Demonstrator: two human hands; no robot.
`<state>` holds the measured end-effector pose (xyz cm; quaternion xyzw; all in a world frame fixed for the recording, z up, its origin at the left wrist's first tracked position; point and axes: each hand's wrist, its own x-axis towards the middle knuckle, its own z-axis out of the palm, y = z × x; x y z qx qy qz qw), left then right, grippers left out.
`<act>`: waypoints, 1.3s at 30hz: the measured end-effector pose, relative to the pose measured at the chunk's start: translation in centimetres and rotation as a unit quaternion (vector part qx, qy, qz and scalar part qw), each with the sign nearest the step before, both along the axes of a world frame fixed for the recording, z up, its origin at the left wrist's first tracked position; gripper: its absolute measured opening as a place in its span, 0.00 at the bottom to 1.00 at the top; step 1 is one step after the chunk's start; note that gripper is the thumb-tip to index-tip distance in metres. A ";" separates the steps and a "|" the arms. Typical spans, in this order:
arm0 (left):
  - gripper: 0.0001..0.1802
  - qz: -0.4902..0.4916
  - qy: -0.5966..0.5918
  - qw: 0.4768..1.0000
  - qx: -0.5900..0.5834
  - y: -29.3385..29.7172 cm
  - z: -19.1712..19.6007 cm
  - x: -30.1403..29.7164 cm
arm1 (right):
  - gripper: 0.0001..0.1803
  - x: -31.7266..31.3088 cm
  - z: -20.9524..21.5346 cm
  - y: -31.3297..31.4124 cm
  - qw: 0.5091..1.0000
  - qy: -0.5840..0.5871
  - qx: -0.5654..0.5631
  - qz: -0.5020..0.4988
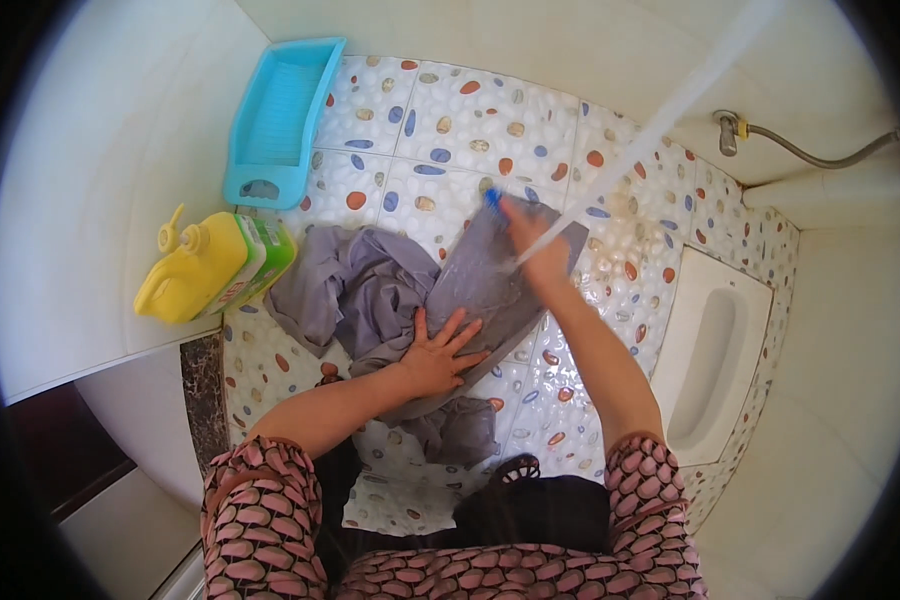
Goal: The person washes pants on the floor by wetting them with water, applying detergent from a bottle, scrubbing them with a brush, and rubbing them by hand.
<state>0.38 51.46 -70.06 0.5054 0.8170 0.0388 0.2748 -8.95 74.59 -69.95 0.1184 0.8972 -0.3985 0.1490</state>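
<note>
Fabric [470, 285], grey and visibly wet, lies half spread, half bunched beneath two bare hands on a pebble-patterned floor [560, 432].

Seen from beside the person, the cloth sits just ahead, its flattened panel slanting from near left to far right; the left hand [444, 358], closer to the body and the bunched folds, rests palm down with fingers fanned, gripping nothing, while the right hand [540, 248], at the panel's far end, curls around what looks like a blue brush [493, 199], its grip partly hidden. A white water stream [640, 150] slants down onto that hand. Soft creases meet slick tile printed with red, blue and tan ovals; by the left wall are a smooth yellow plastic jug [207, 262] and a ribbed turquoise washboard [295, 188].
</note>
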 end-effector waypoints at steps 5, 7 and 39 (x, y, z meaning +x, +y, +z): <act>0.34 0.005 -0.002 1.000 -0.028 -0.7 1.3 -0.3 | 0.22 2.7 -1.2 -3.8 0.949 0.112 0.201 0.218; 0.33 0.000 -0.036 0.998 -0.043 -0.1 1.0 -0.5 | 0.23 4.9 -2.3 -3.9 0.886 0.332 0.146 0.289; 0.16 -0.122 -0.175 0.955 0.207 0.7 3.3 6.8 | 0.30 7.7 -1.4 6.1 0.962 0.183 0.026 -0.202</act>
